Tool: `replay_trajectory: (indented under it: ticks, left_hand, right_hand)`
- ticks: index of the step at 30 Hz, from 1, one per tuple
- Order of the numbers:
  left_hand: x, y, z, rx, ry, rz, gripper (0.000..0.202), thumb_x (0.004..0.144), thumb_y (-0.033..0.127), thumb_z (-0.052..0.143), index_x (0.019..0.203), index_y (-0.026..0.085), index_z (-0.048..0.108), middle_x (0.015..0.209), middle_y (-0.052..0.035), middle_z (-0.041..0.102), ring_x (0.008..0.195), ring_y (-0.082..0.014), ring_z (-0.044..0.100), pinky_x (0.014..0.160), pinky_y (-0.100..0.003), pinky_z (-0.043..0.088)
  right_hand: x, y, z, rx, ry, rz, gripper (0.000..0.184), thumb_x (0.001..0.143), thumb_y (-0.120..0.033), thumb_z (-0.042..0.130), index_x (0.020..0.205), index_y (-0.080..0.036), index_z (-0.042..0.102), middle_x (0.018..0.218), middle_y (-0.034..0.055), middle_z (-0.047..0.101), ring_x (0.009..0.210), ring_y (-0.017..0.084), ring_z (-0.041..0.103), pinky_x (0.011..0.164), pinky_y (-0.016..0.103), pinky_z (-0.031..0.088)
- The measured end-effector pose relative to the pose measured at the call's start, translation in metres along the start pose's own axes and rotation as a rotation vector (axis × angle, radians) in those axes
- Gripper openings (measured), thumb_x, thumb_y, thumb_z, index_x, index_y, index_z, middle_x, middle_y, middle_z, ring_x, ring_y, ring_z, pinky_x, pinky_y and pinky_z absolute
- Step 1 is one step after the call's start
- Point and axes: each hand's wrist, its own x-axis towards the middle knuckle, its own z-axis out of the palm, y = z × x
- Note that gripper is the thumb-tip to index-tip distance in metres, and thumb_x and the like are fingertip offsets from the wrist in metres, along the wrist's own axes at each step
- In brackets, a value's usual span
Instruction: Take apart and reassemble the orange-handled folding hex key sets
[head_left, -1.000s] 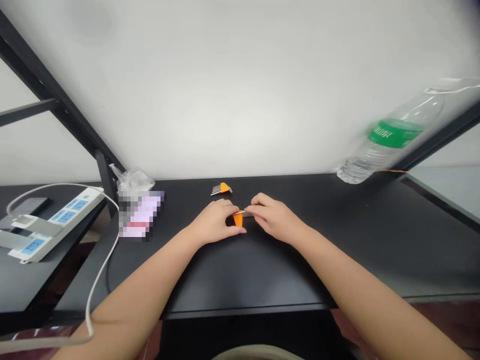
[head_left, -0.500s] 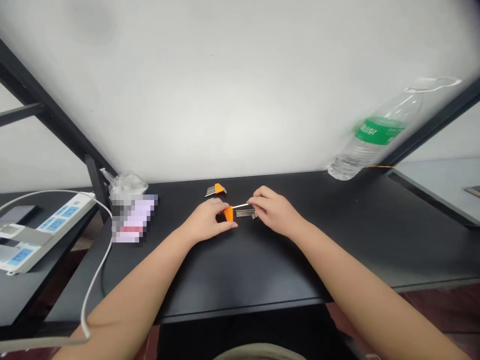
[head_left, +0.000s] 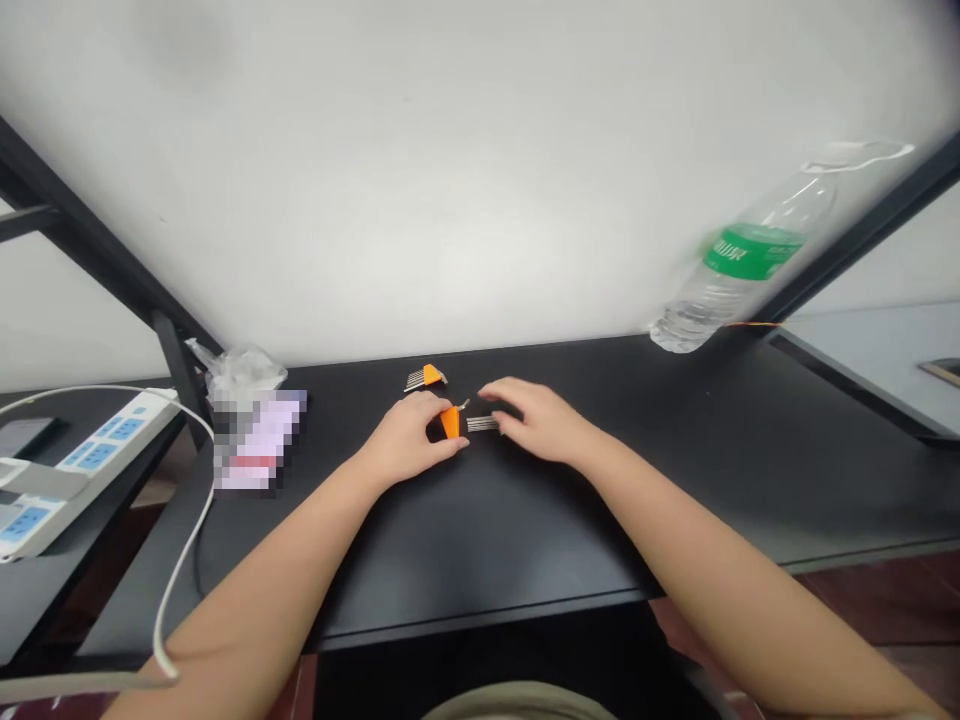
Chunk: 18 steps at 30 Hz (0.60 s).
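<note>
Between the thumb and fingers of my left hand point(head_left: 409, 435) is an orange hex key holder point(head_left: 451, 422). A short bent metal end point(head_left: 466, 404) sticks out at its upper right. Just right of the holder, several loose hex keys point(head_left: 481, 424) lie side by side on the black table. My right hand point(head_left: 541, 420) is over their right ends with thumb and fingers apart, and it holds nothing that I can see. Farther back lies a second orange holder point(head_left: 430, 374), with several hex keys fitted in it.
A large water bottle point(head_left: 754, 250) stands at the back right by the wall. To the left are a clear plastic bag point(head_left: 246, 372), a pixelated pinkish item point(head_left: 262, 440), a white power strip point(head_left: 94, 460) and a white cable point(head_left: 180, 570) crossing near my left forearm.
My right fingers have let go of the hex key, which now sits in the holder with its short bent end showing. The right hand has opened. The view has shifted slightly.
</note>
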Motion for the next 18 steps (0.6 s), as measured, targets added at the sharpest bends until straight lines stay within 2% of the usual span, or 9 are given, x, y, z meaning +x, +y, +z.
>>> replay_trajectory:
  ticks: [2, 5, 8, 11, 15, 18]
  left_hand:
    - [0.0, -0.001, 0.0, -0.001, 0.015, -0.053, 0.038, 0.082, 0.051, 0.075, 0.107, 0.023, 0.07, 0.105, -0.0047, 0.07, 0.096, -0.024, 0.065, 0.084, -0.037, 0.053]
    - [0.0, -0.002, 0.002, -0.016, 0.025, -0.092, 0.037, 0.082, 0.051, 0.075, 0.106, 0.023, 0.07, 0.106, -0.0041, 0.071, 0.098, -0.0244, 0.066, 0.085, -0.038, 0.054]
    - [0.0, -0.003, 0.003, -0.026, 0.035, -0.097, 0.039, 0.083, 0.051, 0.074, 0.111, 0.024, 0.07, 0.109, -0.0043, 0.071, 0.102, -0.0253, 0.066, 0.09, -0.039, 0.054]
    - [-0.001, -0.004, 0.004, -0.025, 0.065, -0.107, 0.043, 0.083, 0.052, 0.074, 0.117, 0.025, 0.069, 0.118, -0.0052, 0.07, 0.108, -0.0264, 0.065, 0.094, -0.04, 0.054]
    - [-0.001, -0.006, 0.004, -0.023, 0.095, -0.134, 0.046, 0.083, 0.052, 0.075, 0.118, 0.025, 0.068, 0.122, -0.0056, 0.07, 0.108, -0.026, 0.065, 0.096, -0.041, 0.054]
    - [-0.001, -0.006, 0.005, -0.026, 0.099, -0.137, 0.046, 0.081, 0.054, 0.075, 0.115, 0.023, 0.069, 0.119, -0.0064, 0.071, 0.105, -0.0262, 0.066, 0.094, -0.041, 0.054]
  right_hand:
    - [0.0, 0.017, -0.002, -0.065, 0.018, 0.115, 0.031, 0.09, -0.014, 0.059, 0.117, -0.024, 0.07, 0.121, 0.0068, 0.068, 0.105, 0.022, 0.065, 0.095, 0.038, 0.051]
    - [-0.001, 0.032, -0.001, -0.092, -0.071, 0.209, 0.017, 0.089, -0.017, 0.062, 0.099, -0.023, 0.075, 0.106, 0.0052, 0.069, 0.089, 0.019, 0.065, 0.084, 0.033, 0.051]
    - [0.001, 0.033, 0.0, -0.126, -0.138, 0.27, 0.013, 0.088, -0.019, 0.062, 0.09, -0.023, 0.075, 0.099, 0.0042, 0.067, 0.084, 0.017, 0.062, 0.078, 0.029, 0.048]
    - [0.001, 0.03, -0.002, -0.249, -0.176, 0.395, 0.005, 0.081, -0.019, 0.066, 0.082, -0.021, 0.07, 0.094, 0.005, 0.066, 0.079, 0.017, 0.06, 0.072, 0.028, 0.044]
    - [-0.004, 0.031, -0.006, -0.342, -0.198, 0.547, 0.006, 0.075, -0.018, 0.067, 0.078, -0.02, 0.063, 0.087, 0.0049, 0.066, 0.072, 0.016, 0.057, 0.062, 0.027, 0.038]
    - [-0.006, 0.029, -0.008, -0.223, -0.169, 0.511, 0.011, 0.076, -0.014, 0.063, 0.084, -0.021, 0.061, 0.082, 0.0011, 0.066, 0.068, 0.014, 0.057, 0.06, 0.025, 0.038]
